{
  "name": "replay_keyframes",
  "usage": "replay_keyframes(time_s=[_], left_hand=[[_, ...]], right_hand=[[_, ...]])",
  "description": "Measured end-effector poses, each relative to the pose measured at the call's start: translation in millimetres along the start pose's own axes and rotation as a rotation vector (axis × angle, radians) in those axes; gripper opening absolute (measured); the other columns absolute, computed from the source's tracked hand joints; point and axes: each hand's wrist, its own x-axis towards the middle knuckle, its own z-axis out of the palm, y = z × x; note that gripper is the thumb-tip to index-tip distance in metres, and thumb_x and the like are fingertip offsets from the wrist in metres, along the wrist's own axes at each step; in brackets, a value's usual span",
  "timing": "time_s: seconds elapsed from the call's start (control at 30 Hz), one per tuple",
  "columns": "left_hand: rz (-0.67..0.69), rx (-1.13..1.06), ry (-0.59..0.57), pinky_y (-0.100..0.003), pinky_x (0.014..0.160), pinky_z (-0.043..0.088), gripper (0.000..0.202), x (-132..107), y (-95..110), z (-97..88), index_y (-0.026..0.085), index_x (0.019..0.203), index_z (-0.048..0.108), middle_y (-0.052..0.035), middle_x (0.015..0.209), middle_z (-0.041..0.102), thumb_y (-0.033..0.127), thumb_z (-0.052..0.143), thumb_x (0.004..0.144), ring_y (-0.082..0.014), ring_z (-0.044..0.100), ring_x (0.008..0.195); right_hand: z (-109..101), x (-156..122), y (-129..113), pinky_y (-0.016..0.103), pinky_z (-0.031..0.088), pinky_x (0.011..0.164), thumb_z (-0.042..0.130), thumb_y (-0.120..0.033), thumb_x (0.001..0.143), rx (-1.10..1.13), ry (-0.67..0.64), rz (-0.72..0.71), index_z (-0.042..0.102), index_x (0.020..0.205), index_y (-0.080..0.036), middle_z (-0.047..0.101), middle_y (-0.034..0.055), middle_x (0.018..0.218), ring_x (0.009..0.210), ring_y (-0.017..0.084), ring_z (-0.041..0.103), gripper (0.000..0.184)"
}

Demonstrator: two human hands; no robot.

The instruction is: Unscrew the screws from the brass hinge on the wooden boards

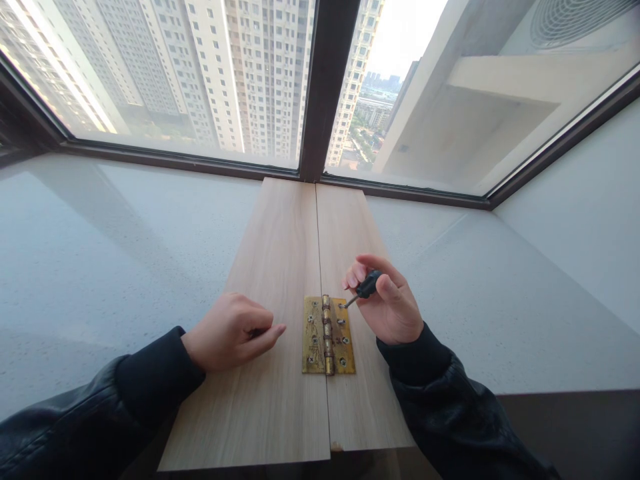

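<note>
A brass-coloured hinge [327,337] lies opened flat across the seam of two light wooden boards. Screws sit in the holes of both its leaves. My right hand [393,307] grips a screwdriver [369,285] by its dark handle, and the shaft slants down left to the upper screw [342,305] of the right leaf. Whether the tip touches that screw is hard to see. On the left board [250,400] my left hand [235,333] rests with curled fingers and the thumb against them; what they hold, if anything, is hidden.
The right board [350,247] has a small chip at its near edge. Both boards lie on a pale speckled sill [475,287] and reach back to a dark window frame [325,100]. A white wall [585,173] stands at the right. Tall buildings show through the glass.
</note>
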Motion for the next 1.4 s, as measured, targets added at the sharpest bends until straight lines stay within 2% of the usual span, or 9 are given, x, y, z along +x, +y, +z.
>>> replay_keyframes(time_s=[0.13,0.23,0.37,0.5,0.63,0.7,0.93,1.17,1.4], left_hand=[[0.013,0.000,0.016,-0.025,0.045,0.020,0.042,1,0,-0.1,0.018,0.054,0.022,0.0064,0.049,0.020,0.026,0.045,0.089,-0.0057,0.021,0.043],[0.014,0.000,0.020,-0.025,0.045,0.019,0.043,0,0,0.1,0.017,0.055,0.022,0.0063,0.049,0.020,0.026,0.045,0.089,-0.0057,0.020,0.043],[0.004,0.000,0.011,-0.024,0.046,0.019,0.042,0,-1,0.7,0.017,0.055,0.022,0.0061,0.050,0.020,0.027,0.044,0.090,-0.0058,0.020,0.044],[0.008,-0.014,0.012,-0.024,0.046,0.018,0.042,-1,0,0.7,0.016,0.055,0.022,0.0062,0.049,0.020,0.027,0.044,0.090,-0.0054,0.019,0.043],[0.015,-0.021,0.016,-0.024,0.046,0.018,0.042,0,0,0.1,0.016,0.055,0.022,0.0061,0.050,0.021,0.027,0.044,0.090,-0.0053,0.020,0.044],[0.012,-0.019,0.020,-0.024,0.046,0.018,0.042,1,0,-0.3,0.016,0.055,0.023,0.0060,0.050,0.021,0.026,0.044,0.090,-0.0053,0.020,0.044],[-0.002,-0.018,0.010,-0.023,0.045,0.018,0.043,0,1,-0.2,0.016,0.054,0.023,0.0061,0.049,0.022,0.027,0.044,0.090,-0.0051,0.020,0.043],[-0.003,-0.015,0.020,-0.024,0.046,0.018,0.043,-1,0,0.4,0.016,0.054,0.023,0.0061,0.049,0.020,0.027,0.044,0.090,-0.0054,0.019,0.044],[0.004,-0.017,0.027,-0.024,0.046,0.018,0.043,0,0,0.2,0.016,0.054,0.022,0.0061,0.049,0.020,0.028,0.044,0.090,-0.0053,0.019,0.043]], right_hand=[[0,1,1,0.035,0.046,0.065,0.059,-0.043,0.084,-0.031,0.048,-0.024,0.064,0.088,-0.027,0.058,-0.0023,0.060,0.059,0.014,0.054,0.017],[4,2,-2,0.030,0.042,0.051,0.049,-0.045,0.089,-0.065,0.073,-0.013,0.057,0.083,-0.026,0.050,-0.0056,0.050,0.045,0.012,0.045,0.022],[2,4,-11,0.027,0.036,0.040,0.040,-0.052,0.090,-0.181,0.112,-0.039,0.048,0.087,-0.028,0.045,-0.0060,0.063,0.041,0.010,0.039,0.026],[-12,2,-25,0.025,0.027,0.040,0.049,-0.042,0.089,-0.477,0.139,-0.120,0.046,0.081,-0.027,0.044,-0.0047,0.070,0.046,0.009,0.036,0.017],[-19,-3,-29,0.028,0.024,0.049,0.073,-0.028,0.070,-0.938,-0.015,-0.097,0.055,0.061,-0.021,0.045,-0.0042,0.053,0.049,0.010,0.035,0.021],[-18,-5,-25,0.028,0.023,0.050,0.077,-0.029,0.064,-1.125,-0.123,-0.046,0.058,0.056,-0.021,0.050,-0.0028,0.052,0.051,0.011,0.038,0.022],[-11,-7,-15,0.028,0.021,0.051,0.058,-0.033,0.079,-1.484,-0.214,0.011,0.054,0.056,-0.019,0.056,0.0003,0.057,0.052,0.012,0.040,0.027],[-8,-7,-19,0.028,0.033,0.057,0.055,-0.022,0.073,-1.501,-0.203,-0.077,0.057,0.067,-0.018,0.055,-0.0005,0.063,0.058,0.013,0.046,0.008],[-20,2,-6,0.031,0.040,0.067,0.054,-0.029,0.080,-1.365,-0.027,-0.119,0.070,0.089,-0.019,0.062,0.0019,0.071,0.066,0.016,0.054,0.021]])
